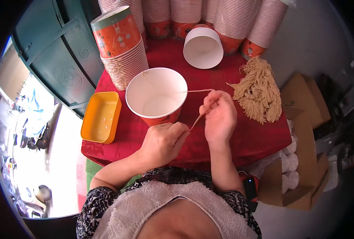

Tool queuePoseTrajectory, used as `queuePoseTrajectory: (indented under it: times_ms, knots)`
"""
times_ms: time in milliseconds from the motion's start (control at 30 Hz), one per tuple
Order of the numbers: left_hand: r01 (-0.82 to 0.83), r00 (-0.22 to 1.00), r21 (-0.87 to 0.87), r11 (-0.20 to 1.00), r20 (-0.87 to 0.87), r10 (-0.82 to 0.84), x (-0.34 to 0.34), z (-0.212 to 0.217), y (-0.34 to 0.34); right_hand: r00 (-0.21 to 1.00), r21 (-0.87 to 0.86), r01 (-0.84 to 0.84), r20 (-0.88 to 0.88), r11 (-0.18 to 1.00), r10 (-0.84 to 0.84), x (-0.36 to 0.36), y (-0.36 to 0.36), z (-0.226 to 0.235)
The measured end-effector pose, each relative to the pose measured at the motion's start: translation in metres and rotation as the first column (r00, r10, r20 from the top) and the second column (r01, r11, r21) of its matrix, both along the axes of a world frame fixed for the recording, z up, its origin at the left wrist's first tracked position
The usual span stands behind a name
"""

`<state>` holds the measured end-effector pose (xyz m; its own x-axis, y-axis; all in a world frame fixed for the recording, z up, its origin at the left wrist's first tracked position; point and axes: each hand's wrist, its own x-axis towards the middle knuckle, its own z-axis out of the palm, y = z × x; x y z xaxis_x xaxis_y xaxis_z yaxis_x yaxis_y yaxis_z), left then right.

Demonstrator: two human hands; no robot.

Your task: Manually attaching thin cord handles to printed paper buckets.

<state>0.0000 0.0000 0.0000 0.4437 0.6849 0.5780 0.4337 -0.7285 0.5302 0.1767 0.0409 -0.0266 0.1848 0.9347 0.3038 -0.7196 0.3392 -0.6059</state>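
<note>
A large paper bucket (156,89), white inside and orange outside, stands upright on the table before me. A thin tan cord (198,91) runs from its right wall to my right hand (220,117), whose curled fingers hold it. From there the cord slants down to my left hand (165,141), where thumb and forefinger pinch it in front of the bucket. Another bit of cord shows at the bucket's far left rim. To the right lies a thick bundle of tan cords (260,91).
A yellow plastic tub (101,117) with small bits inside sits left. Behind it rises a stack of paper buckets (123,59) with cords hanging. More nested stacks (187,16) line the back. One bucket (203,47) lies tipped. An open cardboard box (304,159) stands right of the red-covered table (240,137).
</note>
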Motion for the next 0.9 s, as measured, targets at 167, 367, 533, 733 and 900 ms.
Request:
queuePoseTrajectory:
  times_ms: [167, 367, 533, 733, 900]
  knots:
    - [0.038, 0.987, 0.0, 0.999, -0.153, -0.038, -0.006, 0.013, 0.001, 0.31, 0.409, 0.429, 0.771, 0.805, -0.557, -0.003, -0.012, -0.015]
    - [0.026, 0.976, 0.016, 1.0, -0.217, -0.022, -0.009, 0.03, 0.012, 0.622, 0.199, -0.029, 0.771, 0.98, -0.138, -0.011, -0.034, -0.01]
    - [-0.022, 0.98, -0.072, 0.997, -0.198, 0.007, -0.007, 0.038, 0.019, 0.597, 0.296, 0.086, 0.749, 0.951, -0.287, -0.011, -0.033, -0.013]
    - [-0.176, 0.984, -0.067, 0.982, -0.016, 0.175, -0.013, 0.045, 0.036, 0.525, 0.312, 0.206, 0.764, 0.927, -0.374, -0.017, -0.033, -0.004]
    - [-0.254, 0.964, -0.125, 0.959, -0.114, 0.241, -0.029, 0.048, 0.054, 0.44, 0.393, 0.228, 0.775, 0.891, -0.454, -0.024, -0.028, -0.012]
